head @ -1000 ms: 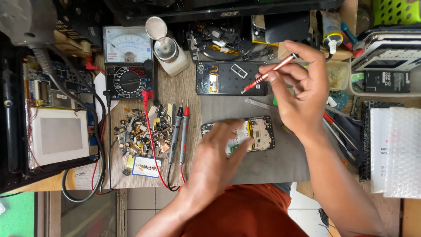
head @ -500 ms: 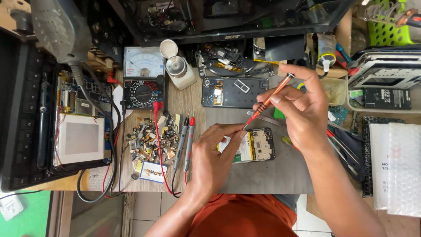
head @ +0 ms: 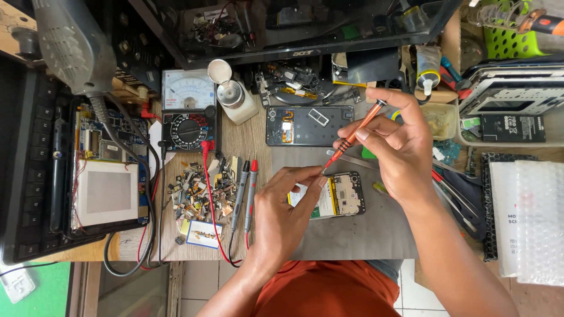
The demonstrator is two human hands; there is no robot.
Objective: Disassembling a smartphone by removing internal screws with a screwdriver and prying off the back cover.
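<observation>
An opened phone (head: 339,195) with its circuit board and pale battery exposed lies on a grey mat (head: 364,232). My left hand (head: 283,205) rests on its left end, thumb and forefinger pinched together at the screwdriver's tip. My right hand (head: 395,144) holds a thin red screwdriver (head: 352,135) slanted down to the left, its tip meeting my left fingertips just above the phone. A black phone back panel (head: 308,125) lies flat beyond them.
A multimeter (head: 189,111) with red and black probes (head: 247,194) stands left. A heap of small parts (head: 200,191) lies beside it. An opened tablet (head: 106,176) is far left. A white bottle (head: 235,97), trays, tools (head: 458,188) and bubble wrap (head: 537,220) crowd the back and right.
My right hand has brought the screwdriver down from above the back panel toward the opened phone. My left fingers have risen to pinch at its tip. The camera view has shifted.
</observation>
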